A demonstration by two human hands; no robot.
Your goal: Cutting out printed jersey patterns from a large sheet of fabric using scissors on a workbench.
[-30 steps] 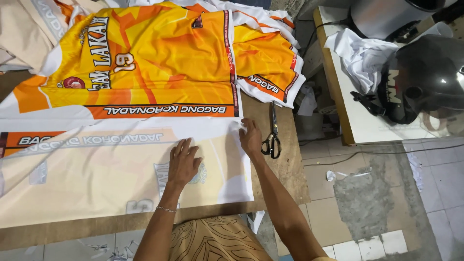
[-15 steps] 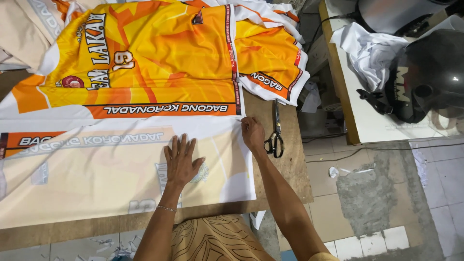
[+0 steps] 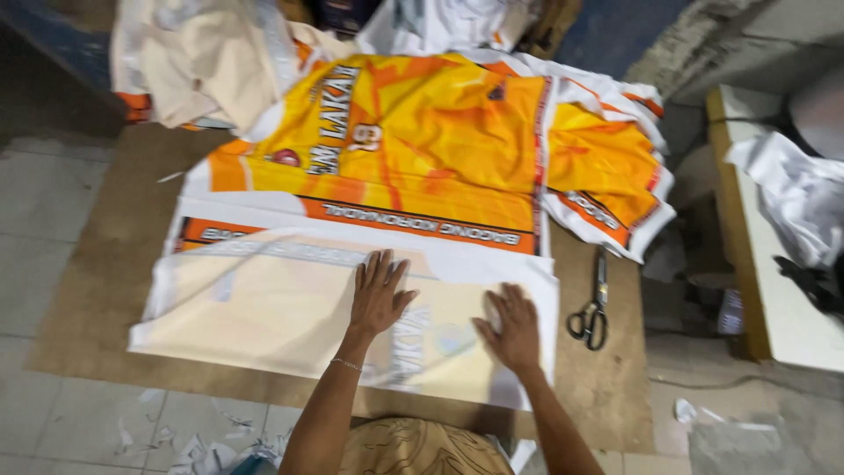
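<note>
Cream fabric, a pale sheet (image 3: 281,308) with faint mirrored print showing through, lies flat on the brown counter (image 3: 114,281) in front of me. My left hand (image 3: 380,297) rests palm down on the sheet near its middle, fingers spread, a thin bracelet at the wrist. My right hand (image 3: 512,327) lies flat on the sheet's right part, fingers together, near its right edge. The hands are apart, both open and gripping nothing. Beyond the sheet, touching its far edge, lies an orange and yellow jersey (image 3: 422,149) with white and orange trim; its right panel hangs over the counter's edge. Black-handled scissors (image 3: 593,308) lie shut on the counter just to the right of the sheet, apart from my right hand. A heap of cream cloth (image 3: 202,70) sits at the far left, partly cut off by the top of the view. White cloth (image 3: 791,193) lies on a white table (image 3: 774,308) at the right, cut off by the frame edge; a dark thing beside it is too blurred to make out. Paper scraps (image 3: 202,453) lie on the tiled floor (image 3: 53,229) below the counter. The whole view is motion-blurred.
</note>
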